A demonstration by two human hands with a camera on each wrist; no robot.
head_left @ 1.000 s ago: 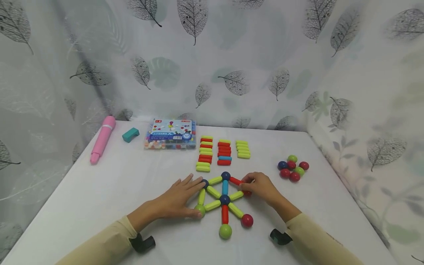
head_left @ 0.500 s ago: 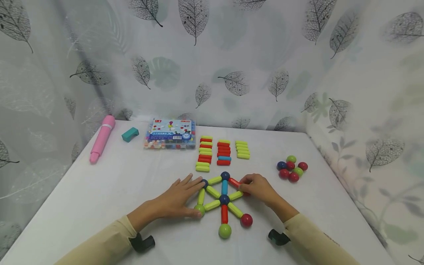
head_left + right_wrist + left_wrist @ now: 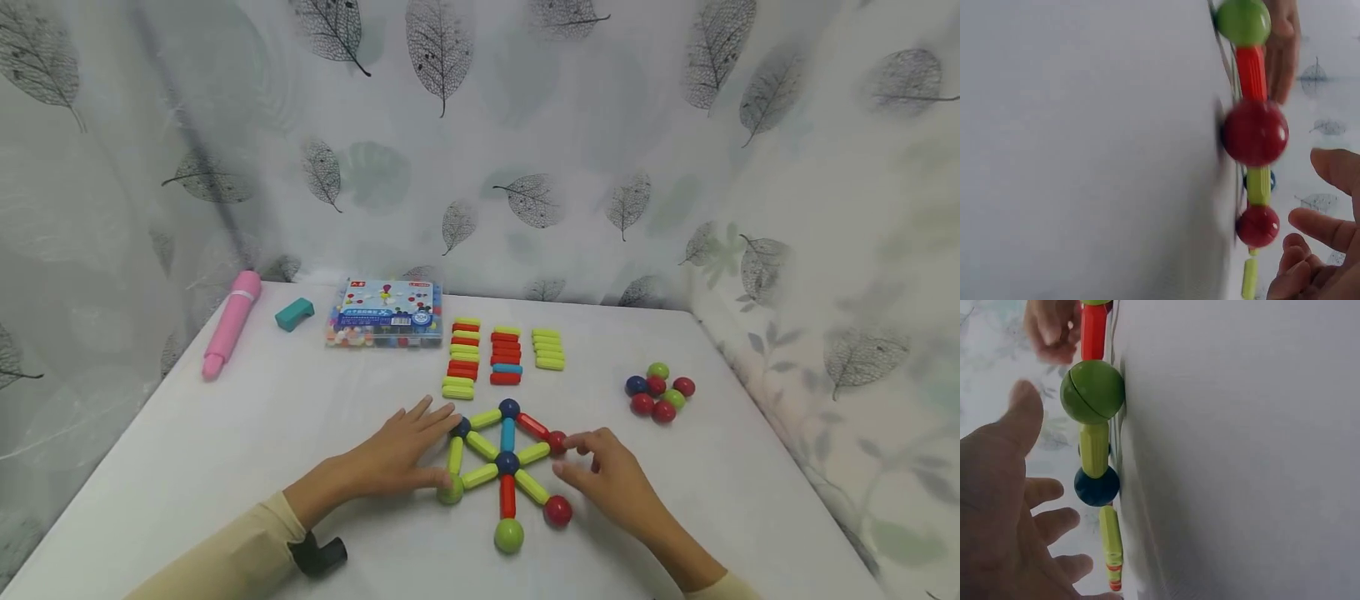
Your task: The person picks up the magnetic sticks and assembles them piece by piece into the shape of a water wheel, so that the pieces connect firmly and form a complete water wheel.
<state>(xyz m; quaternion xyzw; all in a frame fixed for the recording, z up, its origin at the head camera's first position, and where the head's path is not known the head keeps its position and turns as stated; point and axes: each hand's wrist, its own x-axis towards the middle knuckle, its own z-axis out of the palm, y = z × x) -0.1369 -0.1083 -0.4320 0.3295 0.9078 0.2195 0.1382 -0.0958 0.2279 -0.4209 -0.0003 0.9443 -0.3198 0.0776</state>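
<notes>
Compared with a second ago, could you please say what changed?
The right hand has let go of the upper red rod and drawn back and to the right, uncovering the red ball at its end. The left hand and joined pieces stayed put.

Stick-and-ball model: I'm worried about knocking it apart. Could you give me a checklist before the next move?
1. Right hand free of pieces: ok, nothing held.
2. Left hand touching the leftmost blue ball: cannot tell.
3. Outer red stick meeting the far red ball: ok in the head view.
4. Stick joining far red ball to near red ball: not ok, none there.
5. Spare sticks laid out: ok, three columns beyond the model.
</notes>
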